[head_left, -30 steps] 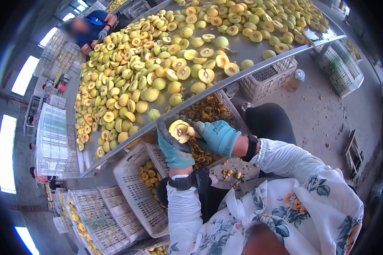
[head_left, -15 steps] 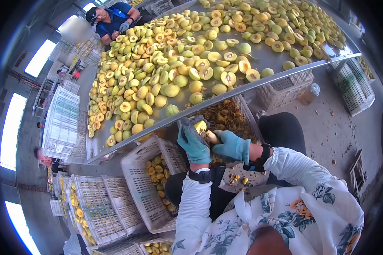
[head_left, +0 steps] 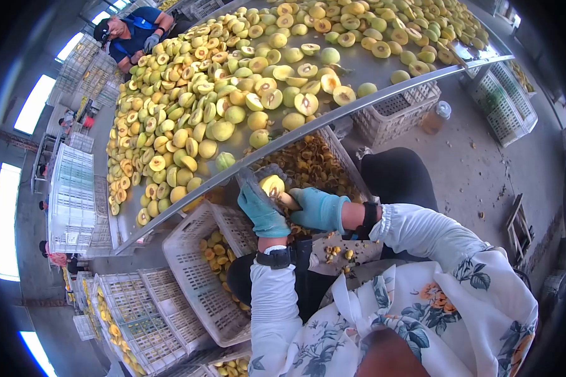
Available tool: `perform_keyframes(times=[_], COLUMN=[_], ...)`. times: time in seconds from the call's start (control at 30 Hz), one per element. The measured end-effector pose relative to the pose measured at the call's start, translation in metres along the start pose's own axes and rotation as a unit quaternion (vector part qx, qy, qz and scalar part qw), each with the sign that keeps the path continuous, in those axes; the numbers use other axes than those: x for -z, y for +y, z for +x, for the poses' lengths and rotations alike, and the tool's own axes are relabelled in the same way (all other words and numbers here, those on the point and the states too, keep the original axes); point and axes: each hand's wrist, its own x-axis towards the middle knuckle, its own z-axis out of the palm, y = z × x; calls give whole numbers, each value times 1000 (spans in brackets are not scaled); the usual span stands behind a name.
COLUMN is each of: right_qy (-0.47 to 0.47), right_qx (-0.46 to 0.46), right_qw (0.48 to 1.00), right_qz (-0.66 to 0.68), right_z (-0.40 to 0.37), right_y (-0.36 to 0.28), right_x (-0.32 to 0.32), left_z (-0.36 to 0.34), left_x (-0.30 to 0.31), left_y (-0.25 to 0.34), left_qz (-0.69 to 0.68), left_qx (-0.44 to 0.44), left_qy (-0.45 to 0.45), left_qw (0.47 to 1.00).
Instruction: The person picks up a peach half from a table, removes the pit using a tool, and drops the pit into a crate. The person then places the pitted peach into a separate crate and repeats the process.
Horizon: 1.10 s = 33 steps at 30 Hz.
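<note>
My left hand (head_left: pixel 261 204), in a teal glove with a dark grey palm, is wrapped round a yellow fruit half (head_left: pixel 272 186) just below the table's edge. In my right hand (head_left: pixel 319 210), also gloved in teal, is a tool with a pale wooden handle (head_left: pixel 289 201); its tip is hidden at the fruit. Both hands are close together over a crate of brown and orange scraps (head_left: pixel 317 157). Above them, many halved yellow-green fruits (head_left: pixel 220 103) cover the metal table (head_left: pixel 358 100).
A white crate (head_left: pixel 192 251) with fruit halves stands at lower left, beside more crates (head_left: pixel 138 308). Another person (head_left: pixel 135 31) is at the table's far left corner. An empty crate (head_left: pixel 396 116) and a plastic jar (head_left: pixel 436 118) are on the floor at right.
The whole view has shifted, so the table and hands appear further left. In my left hand the fruit half's cut face now shows more toward the camera.
</note>
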Motion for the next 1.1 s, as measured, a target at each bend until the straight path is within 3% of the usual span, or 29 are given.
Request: perform_keyframes(times=[0.07,0.17,0.2,0.3,0.37,0.4,0.47,0.53,0.57,0.6,0.67,0.7,0.77,0.87,0.97,1.07,1.1], right_qy=[-66,-151,-178,-95,-37,-9,-33,-60,-44,-32,-3,-38,-108,-66,-110,-289,-180], right_qx=[-48,-104,-120,-41,83,146,103,52,30,-1,-64,-83,-125,-112,-7,2,12], right_qw=[986,941,924,962,989,988,994,991,988,986,976,966,936,947,912,844,883], right_qz=[147,284,317,254,112,39,-23,-104,-142,-166,-209,-243,-311,-296,-395,-452,-434], right_z=[5,2,0,-4,0,0,-5,-11,-11,-9,-4,-4,-3,-2,-7,-10,-13], right_y=[5,-1,-4,-3,10,14,8,9,19,33,61,67,73,75,110,108,116], right_x=[-1,16,20,5,-4,-7,-2,2,0,0,-2,-2,-3,-8,-32,-32,-37], left_z=[-1,4,2,-1,-2,-3,4,39,46,55,68,86,86,89,114,139,145], left_x=[2,1,1,3,10,16,34,85,99,134,205,235,271,224,148,80,66], left_y=[2,57,57,58,64,62,48,14,47,9,17,-5,-35,-4,1,0,-19], left_qz=[-26,-215,-219,-271,-360,-358,-354,-566,-479,-269,-172,39,361,338,350,453,493], left_qx=[27,201,214,276,346,323,271,203,251,85,142,179,157,95,21,70,74], left_qy=[-15,-76,-65,-40,-28,-28,-31,-114,103,103,142,222,189,111,0,-121,-150], left_qw=[999,953,950,921,866,876,895,791,835,954,964,958,900,930,937,881,854])
